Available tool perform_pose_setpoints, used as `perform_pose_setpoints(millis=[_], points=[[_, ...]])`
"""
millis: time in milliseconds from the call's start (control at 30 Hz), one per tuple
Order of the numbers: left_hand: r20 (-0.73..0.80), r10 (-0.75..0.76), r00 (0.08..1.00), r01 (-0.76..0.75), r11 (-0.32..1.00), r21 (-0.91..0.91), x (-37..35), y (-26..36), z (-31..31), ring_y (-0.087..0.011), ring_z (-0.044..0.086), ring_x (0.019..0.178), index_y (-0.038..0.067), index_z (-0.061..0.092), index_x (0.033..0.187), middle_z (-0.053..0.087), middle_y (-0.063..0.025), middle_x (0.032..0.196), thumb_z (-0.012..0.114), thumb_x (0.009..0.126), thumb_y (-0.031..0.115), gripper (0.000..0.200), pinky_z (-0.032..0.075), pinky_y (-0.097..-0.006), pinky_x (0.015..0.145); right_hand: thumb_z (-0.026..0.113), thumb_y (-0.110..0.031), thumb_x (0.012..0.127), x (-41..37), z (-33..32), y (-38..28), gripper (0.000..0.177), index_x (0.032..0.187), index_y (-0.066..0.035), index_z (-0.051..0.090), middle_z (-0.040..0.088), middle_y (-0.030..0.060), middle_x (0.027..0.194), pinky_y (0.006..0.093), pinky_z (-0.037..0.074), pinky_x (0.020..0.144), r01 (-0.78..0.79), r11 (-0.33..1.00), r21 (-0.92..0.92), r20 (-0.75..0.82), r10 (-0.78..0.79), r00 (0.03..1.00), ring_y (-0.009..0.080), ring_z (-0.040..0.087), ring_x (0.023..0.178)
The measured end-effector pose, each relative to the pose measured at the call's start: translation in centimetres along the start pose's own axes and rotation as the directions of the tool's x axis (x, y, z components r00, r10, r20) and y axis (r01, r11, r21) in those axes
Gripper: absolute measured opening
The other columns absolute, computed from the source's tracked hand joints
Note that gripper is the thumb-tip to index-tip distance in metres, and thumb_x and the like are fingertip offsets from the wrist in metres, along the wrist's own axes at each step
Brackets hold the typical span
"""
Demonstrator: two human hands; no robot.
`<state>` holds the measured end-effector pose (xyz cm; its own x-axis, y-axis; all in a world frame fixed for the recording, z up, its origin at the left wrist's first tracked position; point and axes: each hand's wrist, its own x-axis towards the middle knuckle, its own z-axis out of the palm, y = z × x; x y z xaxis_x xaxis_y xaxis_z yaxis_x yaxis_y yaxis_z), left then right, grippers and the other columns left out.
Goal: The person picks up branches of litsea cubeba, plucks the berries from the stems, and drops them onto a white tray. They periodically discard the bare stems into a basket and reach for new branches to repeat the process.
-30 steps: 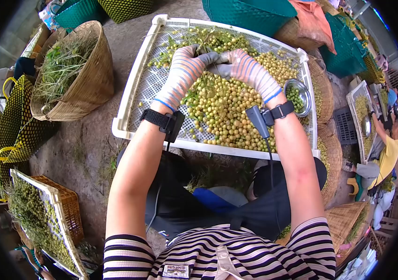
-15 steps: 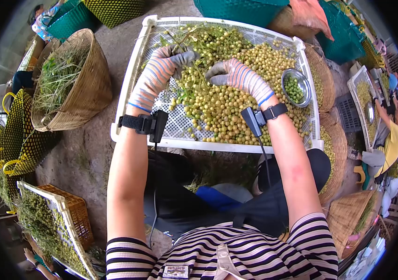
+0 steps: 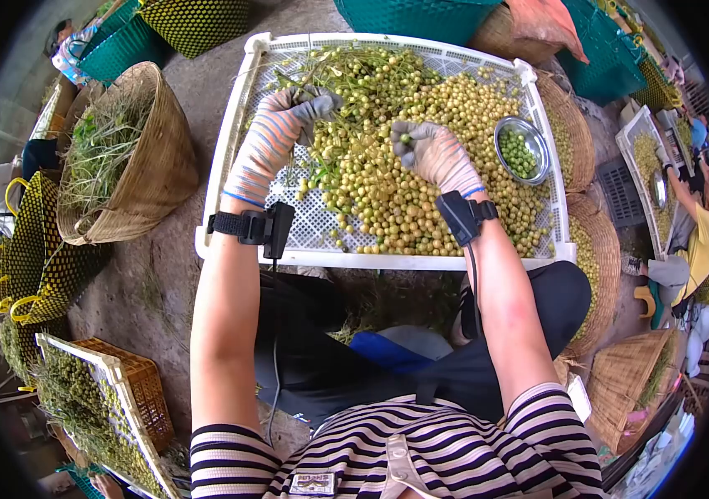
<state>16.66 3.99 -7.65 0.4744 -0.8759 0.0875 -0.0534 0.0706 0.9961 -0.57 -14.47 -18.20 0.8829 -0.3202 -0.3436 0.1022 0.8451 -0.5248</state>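
Observation:
A white lattice tray lies before me, heaped with small round yellow-green fruits, with stemmed sprigs toward its far side. Both hands wear striped gloves with grey fingers. My left hand is closed over the tray's left part, with thin stems at its fingers; the exact grip is partly hidden. My right hand is curled above the fruits, a small green fruit pinched at its fingertips. To the right of that hand, a metal bowl of greener fruits rests on the heap.
A wicker basket of grass stands left, near yellow-and-black woven bags. Another fruit tray sits lower left. Round baskets adjoin my tray's right side. A person in yellow is at another tray far right.
My right hand has shifted slightly right, away from the left one, and its fingers have curled in with a green fruit showing. My left hand stays near the same place.

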Motion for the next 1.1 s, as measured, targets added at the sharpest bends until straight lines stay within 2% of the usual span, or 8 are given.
perform_pose_setpoints(millis=[200,267,367,500,700,767,833,1100], points=[[-0.033,0.018,0.999,-0.021,0.998,-0.066,0.2,-0.8,-0.2,-0.0043,0.045,0.045,0.007,0.067,0.085,0.059,0.0033,0.063,0.069,0.076,0.023,0.019,0.034,-0.0185,0.042,0.061,-0.021,0.081,-0.7,1.7,0.6,0.026,0.099,-0.002,0.058,0.061,0.0074,0.084,0.0253,0.045,0.054,-0.120,0.944,-0.307,0.090,0.155,0.984,0.0143,0.057,0.069],[-0.035,0.018,0.999,-0.021,0.996,-0.082,0.3,-0.9,-0.2,-0.0044,0.045,0.045,0.007,0.067,0.085,0.059,0.0032,0.063,0.069,0.076,0.022,0.018,0.034,-0.0185,0.042,0.062,-0.023,0.082,-0.3,2.0,1.4,0.025,0.098,-0.004,0.059,0.061,0.0055,0.081,0.0235,0.043,0.050,0.084,0.895,-0.439,0.007,-0.090,0.996,0.0121,0.057,0.065],[-0.049,0.023,0.999,-0.026,0.997,-0.076,0.4,-1.3,-0.2,-0.0046,0.044,0.044,0.007,0.067,0.085,0.059,0.0031,0.063,0.070,0.075,0.020,0.017,0.034,-0.0189,0.041,0.061,-0.022,0.082,-1.1,3.1,0.7,0.019,0.091,-0.005,0.059,0.059,0.0039,0.073,0.0213,0.039,0.044,0.055,0.863,-0.501,-0.021,-0.076,0.997,0.0114,0.053,0.057],[-0.183,0.048,0.982,-0.063,0.995,-0.075,0.3,-1.2,0.4,-0.0056,0.041,0.044,0.006,0.066,0.083,0.057,0.0028,0.059,0.071,0.074,0.021,0.018,0.034,-0.0207,0.041,0.055,-0.019,0.081,0.2,0.6,-0.3,0.013,0.078,-0.007,0.055,0.054,0.0031,0.066,0.0198,0.034,0.040,-0.002,0.990,0.140,0.025,-0.001,1.000,0.0118,0.047,0.052],[-0.269,0.075,0.960,-0.064,0.997,0.051,0.7,-1.0,1.1,-0.0071,0.039,0.043,0.004,0.066,0.076,0.055,0.0013,0.056,0.072,0.073,0.020,0.017,0.034,-0.0222,0.041,0.056,-0.016,0.076,-3.1,5.4,1.0,0.024,0.095,-0.002,0.059,0.058,0.0049,0.080,0.0200,0.038,0.044,0.007,0.990,-0.143,0.238,0.027,0.971,0.0130,0.053,0.061],[-0.319,-0.018,0.948,0.044,0.996,0.074,0.7,-0.9,1.4,-0.0063,0.040,0.044,0.003,0.066,0.076,0.055,0.0012,0.055,0.071,0.074,0.019,0.017,0.033,-0.0225,0.041,0.061,-0.020,0.077,-3.8,7.8,2.1,0.029,0.099,-0.002,0.059,0.057,0.0026,0.074,0.0189,0.035,0.042,0.067,0.971,-0.229,0.135,-0.036,0.990,0.0091,0.050,0.056],[-0.329,-0.007,0.944,0.033,0.997,0.073,0.9,-1.4,1.3,-0.0060,0.041,0.045,0.002,0.067,0.077,0.057,0.0006,0.057,0.071,0.074,0.018,0.017,0.033,-0.0225,0.041,0.067,-0.022,0.076,-3.3,8.9,3.1,0.036,0.104,-0.001,0.059,0.054,-0.0010,0.064,0.0190,0.031,0.040,0.146,0.771,-0.620,0.020,-0.170,0.985,0.0060,0.045,0.049],[-0.350,-0.046,0.936,0.065,0.997,0.043,0.7,-1.5,1.5,-0.0080,0.050,0.053,0.001,0.066,0.088,0.066,-0.0056,0.073,0.067,0.077,0.009,0.014,0.040,-0.0232,0.051,0.067,-0.025,0.078,-1.7,9.1,5.3,0.027,0.097,-0.006,0.061,0.051,-0.0032,0.060,0.0192,0.027,0.039,0.059,0.842,-0.537,-0.009,-0.076,0.997,0.0050,0.043,0.045]])
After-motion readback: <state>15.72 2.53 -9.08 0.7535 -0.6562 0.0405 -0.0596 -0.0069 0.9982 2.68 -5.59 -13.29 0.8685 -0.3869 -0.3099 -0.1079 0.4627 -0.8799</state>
